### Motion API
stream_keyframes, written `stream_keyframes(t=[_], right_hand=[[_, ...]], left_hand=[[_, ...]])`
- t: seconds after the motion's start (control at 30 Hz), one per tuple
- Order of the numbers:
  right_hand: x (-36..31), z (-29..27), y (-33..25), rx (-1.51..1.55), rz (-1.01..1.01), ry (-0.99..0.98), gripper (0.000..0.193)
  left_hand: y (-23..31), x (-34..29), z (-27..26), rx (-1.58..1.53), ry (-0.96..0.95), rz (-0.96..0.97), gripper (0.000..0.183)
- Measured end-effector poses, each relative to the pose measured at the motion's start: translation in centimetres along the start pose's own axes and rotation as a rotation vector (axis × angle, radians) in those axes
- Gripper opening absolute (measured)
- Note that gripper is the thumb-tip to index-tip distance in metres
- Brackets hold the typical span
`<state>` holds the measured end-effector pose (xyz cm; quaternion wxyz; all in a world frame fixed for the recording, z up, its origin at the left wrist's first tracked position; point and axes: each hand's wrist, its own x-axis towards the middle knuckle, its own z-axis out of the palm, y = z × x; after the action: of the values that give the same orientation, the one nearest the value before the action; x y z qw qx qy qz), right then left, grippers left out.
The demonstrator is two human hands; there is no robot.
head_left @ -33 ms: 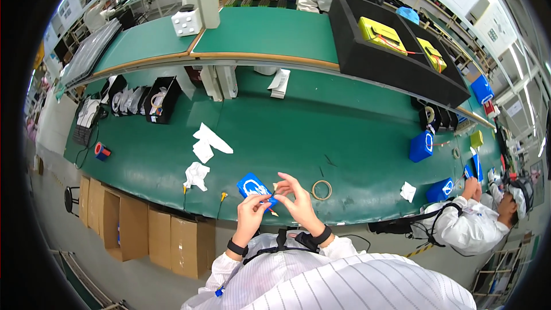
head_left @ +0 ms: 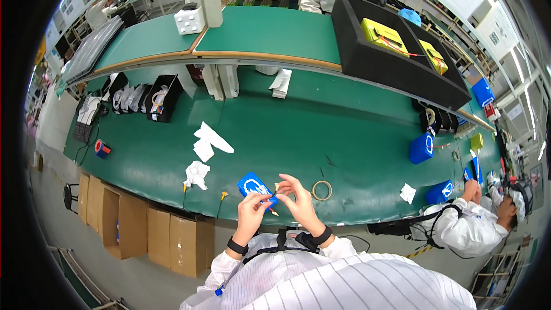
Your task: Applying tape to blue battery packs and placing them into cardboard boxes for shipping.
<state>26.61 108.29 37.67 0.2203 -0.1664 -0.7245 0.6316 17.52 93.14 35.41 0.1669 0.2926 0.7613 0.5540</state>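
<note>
While both hands meet over the near edge of the green tabletop [head_left: 344, 138], the scene matches the earlier view taken at the same instant: nothing has shifted, so the work in hand stands exactly where it was. The left hand [head_left: 253, 205] has its fingers pinched shut on a thin wire with a reddish tip, low at about 6 o'clock in the view. The right hand [head_left: 297, 195], just beside it toward 3 o'clock, pinches a small pale piece at its fingertips; what that piece is cannot be made out. The blue pack [head_left: 255, 186] lies flat on the tabletop, touching or just under the left fingertips at their 12 o'clock side.

A ring of tape [head_left: 322, 190] rests to the right, and crumpled white paper [head_left: 197, 173] lies toward 9 o'clock. Whether the wire joins the blue pack is hidden by the fingers. A co-worker in white [head_left: 476, 227] sits at 4 o'clock, partly cut off by the rim.
</note>
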Motion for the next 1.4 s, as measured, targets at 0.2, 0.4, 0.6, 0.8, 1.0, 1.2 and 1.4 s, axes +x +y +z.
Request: stream_keyframes(t=[0.2,0.4,0.6,0.8,1.0,1.2,1.4], right_hand=[[-0.2,0.0,-0.5,0.008,-0.008,0.013,0.039],[-0.1,-0.5,-0.6,-0.188,-0.069,0.053,0.025],[-0.2,0.1,0.3,-0.236,-0.063,-0.053,0.014],[0.1,0.1,-1.3,-0.103,0.043,0.034,0.013],[-0.3,-0.2,-1.3,-0.349,-0.107,0.093,0.005],[-0.7,0.6,-1.6,-0.362,-0.153,0.146,0.006],[-0.9,0.9,-2.0,-0.357,-0.175,0.144,0.010]], left_hand=[[-0.2,0.8,1.0,-0.060,0.015,0.009,0.017],[-0.7,0.8,1.4,-0.127,-0.029,0.055,0.017],[-0.7,0.7,1.2,-0.033,-0.076,0.067,0.016],[-1.0,0.5,1.3,-0.048,-0.019,0.104,0.014],[-0.1,0.6,1.0,-0.022,-0.048,0.083,0.013],[-0.7,0.6,1.1,-0.012,-0.011,0.113,0.014],[-0.7,0.5,0.8,-0.031,0.010,0.102,0.013]])
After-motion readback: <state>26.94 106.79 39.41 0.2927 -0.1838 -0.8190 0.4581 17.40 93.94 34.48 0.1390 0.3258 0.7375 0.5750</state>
